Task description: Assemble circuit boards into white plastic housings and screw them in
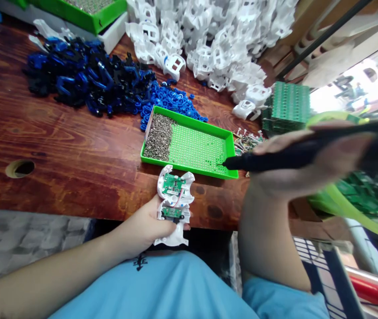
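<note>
My left hand (154, 223) is closed around a white plastic shell (175, 237) near the table's front edge. Set in the shell are two green circuit boards (173, 184), with red and white wires running between them. My right hand (288, 177), blurred, grips a black electric screwdriver (275, 160). The driver's tip reaches the right end of a green tray (189, 167), over its perforated plate. Small screws (158, 137) lie heaped at the tray's left end; others stand in several holes near the tip.
Behind the tray lie blue rings (175, 103), blue-and-black parts (89, 79) and a large pile of white shells (209, 40). Stacked green boards (290, 104) and loose wired parts (248, 141) are to the right. The wooden table (76, 168) has a round hole at left.
</note>
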The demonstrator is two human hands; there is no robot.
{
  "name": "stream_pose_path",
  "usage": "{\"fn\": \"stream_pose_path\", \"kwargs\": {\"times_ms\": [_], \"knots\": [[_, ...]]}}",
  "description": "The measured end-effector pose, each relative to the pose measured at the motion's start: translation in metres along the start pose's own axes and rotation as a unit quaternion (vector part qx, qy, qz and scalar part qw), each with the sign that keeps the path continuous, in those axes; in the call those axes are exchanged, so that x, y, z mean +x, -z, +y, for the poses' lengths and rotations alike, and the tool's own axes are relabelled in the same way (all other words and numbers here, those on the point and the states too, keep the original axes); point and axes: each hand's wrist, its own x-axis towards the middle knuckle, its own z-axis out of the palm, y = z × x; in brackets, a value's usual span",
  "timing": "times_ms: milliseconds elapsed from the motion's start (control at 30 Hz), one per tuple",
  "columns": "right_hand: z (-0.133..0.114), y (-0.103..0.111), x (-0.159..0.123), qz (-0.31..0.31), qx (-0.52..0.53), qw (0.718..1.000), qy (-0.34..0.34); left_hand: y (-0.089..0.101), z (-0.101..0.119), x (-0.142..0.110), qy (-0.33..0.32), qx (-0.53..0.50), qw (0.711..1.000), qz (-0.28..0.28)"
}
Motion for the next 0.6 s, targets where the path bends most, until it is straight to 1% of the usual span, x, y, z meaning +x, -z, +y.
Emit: {"fn": "stream_pose_path", "kwargs": {"times_ms": [33, 67, 100, 133, 200, 267, 433, 600], "knots": [[0.012, -0.002, 0.007, 0.069, -0.008, 0.995, 0.076, 0.000, 0.000, 0.000, 0.003, -0.002, 1.000, 0.000], [0.022, -0.003, 0.013, 0.103, -0.022, 0.988, 0.115, 0.000, 0.000, 0.001, 0.007, -0.004, 1.000, 0.001], [0.032, -0.005, 0.018, 0.123, -0.037, 0.982, 0.140, 0.001, 0.000, 0.001, 0.011, -0.007, 1.000, 0.003], [0.039, -0.006, 0.021, 0.129, -0.053, 0.979, 0.149, 0.001, 0.000, 0.001, 0.015, -0.008, 1.000, 0.006], [0.049, -0.007, 0.024, 0.112, -0.073, 0.982, 0.137, 0.001, 0.000, 0.001, 0.021, -0.012, 1.000, 0.013], [0.052, -0.006, 0.025, 0.102, -0.078, 0.984, 0.126, 0.000, -0.001, 0.001, 0.026, -0.018, 0.999, 0.020], [0.051, -0.003, 0.023, 0.096, -0.077, 0.986, 0.117, -0.002, 0.001, -0.001, 0.039, -0.031, 0.998, 0.025], [0.051, -0.002, 0.021, 0.101, -0.075, 0.986, 0.113, -0.008, 0.007, -0.004, 0.042, -0.037, 0.997, 0.058]]}}
